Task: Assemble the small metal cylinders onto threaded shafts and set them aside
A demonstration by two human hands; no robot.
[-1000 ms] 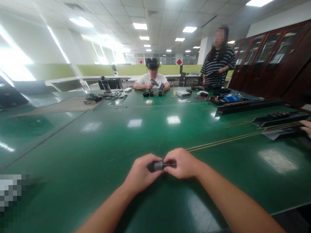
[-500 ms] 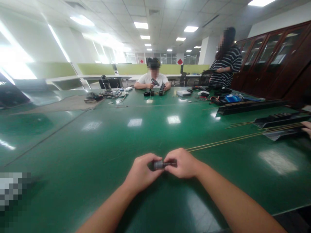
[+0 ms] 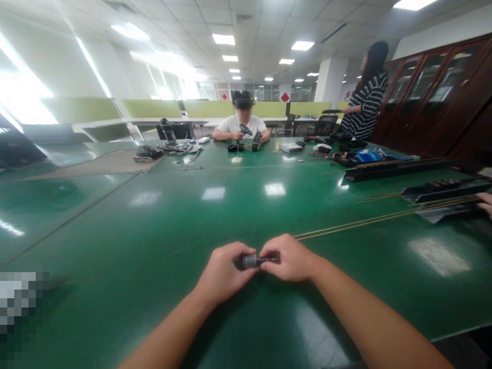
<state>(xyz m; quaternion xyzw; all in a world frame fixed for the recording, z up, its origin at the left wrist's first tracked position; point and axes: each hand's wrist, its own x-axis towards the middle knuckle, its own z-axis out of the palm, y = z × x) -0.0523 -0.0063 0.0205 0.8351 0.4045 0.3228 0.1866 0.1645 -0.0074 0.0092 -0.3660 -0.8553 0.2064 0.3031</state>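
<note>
Just above the green table, my left hand is closed around a small grey cylindrical part. A thin dark shaft runs out of its right end, in line with it. The thumb and fingers of my right hand pinch this shaft, and their tips almost meet those of my left hand. The left end of the cylinder is hidden in my palm. Behind my right hand, two thin brass-coloured rods stretch to the right; whether they touch the hand, I cannot tell.
Black metal channels lie at the right, where another person's hand reaches in. Across the green table a seated person holds a power drill. A person in stripes stands behind. Tools lie at the back left.
My hands keep the same grip, almost still. The standing person has turned away and moved to the right. The seated person has hardly moved.
</note>
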